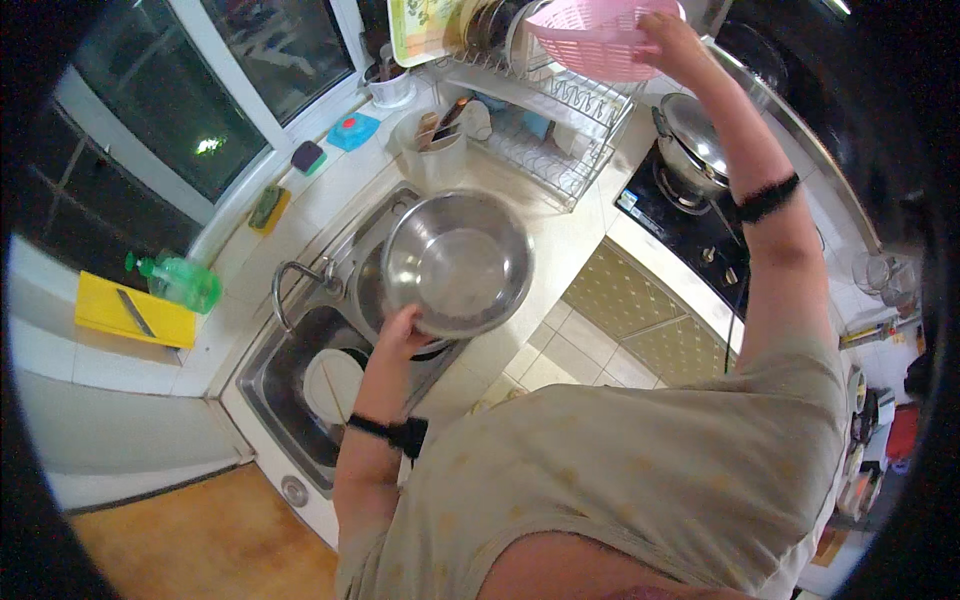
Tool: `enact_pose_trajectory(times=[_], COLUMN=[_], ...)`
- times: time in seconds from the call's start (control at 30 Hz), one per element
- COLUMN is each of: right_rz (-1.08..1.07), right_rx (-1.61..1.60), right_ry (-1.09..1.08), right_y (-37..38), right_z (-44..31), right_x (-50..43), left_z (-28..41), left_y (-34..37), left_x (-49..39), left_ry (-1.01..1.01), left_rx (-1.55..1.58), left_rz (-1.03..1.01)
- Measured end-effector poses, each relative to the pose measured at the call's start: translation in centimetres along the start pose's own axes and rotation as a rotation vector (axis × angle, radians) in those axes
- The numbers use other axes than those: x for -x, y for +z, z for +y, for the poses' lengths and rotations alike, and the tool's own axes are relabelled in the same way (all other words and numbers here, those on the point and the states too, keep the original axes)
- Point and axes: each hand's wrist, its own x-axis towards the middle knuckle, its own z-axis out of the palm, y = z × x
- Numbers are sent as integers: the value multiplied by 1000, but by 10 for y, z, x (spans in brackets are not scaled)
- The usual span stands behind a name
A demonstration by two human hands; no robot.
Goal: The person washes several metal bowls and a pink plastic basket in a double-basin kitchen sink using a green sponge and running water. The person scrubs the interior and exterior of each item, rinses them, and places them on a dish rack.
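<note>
My left hand (405, 330) grips the near rim of a large stainless steel bowl (457, 262), which is over the right part of the double sink and the countertop beside it. Raised at the top, my right hand (669, 46) holds a pink plastic basket (596, 37) by its side, in front of the upper tier of a wire dish rack (592, 105). A pale round plate or lid (335, 384) with a chopstick-like stick across it lies in the left sink basin (281, 375).
A curved faucet (279, 296) rises behind the sink. On the ledge are a green soap bottle (187, 281), a yellow slicer (135, 311) and sponges (268, 208). A utensil holder (431, 154) stands left of the rack. A lidded steel pot (694, 146) sits on the stove (667, 217).
</note>
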Motion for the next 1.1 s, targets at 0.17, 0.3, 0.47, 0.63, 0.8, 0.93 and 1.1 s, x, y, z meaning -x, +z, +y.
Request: enact_pose_trajectory(times=[0.17, 0.3, 0.47, 0.63, 0.8, 0.93, 1.1], right_rz=[110, 87, 19, 121, 197, 127, 79], right_rx=[-66, -195, -460, -597, -718, -788, -935], right_ry=[-110, -247, -444, -584, -644, -756, -936], right_y=[-76, -101, -84, -58, -35, -14, 21], right_z=[-61, -123, -190, -238, -277, -316, -375], right_x=[49, 74, 88, 91, 100, 109, 119], left_z=[1, -13, -21, -26, -30, -45, -85], left_y=[78, 117, 123, 66, -3, -57, -95], left_x=[-71, -122, -139, -96, -21, 55, 174], left_ry=[-26, -35, -53, 99, 286, 474, 619], left_rx=[-11, -42, -81, 74, 218, 310, 514], left_rz=[-42, 16, 76, 37, 36, 60, 29])
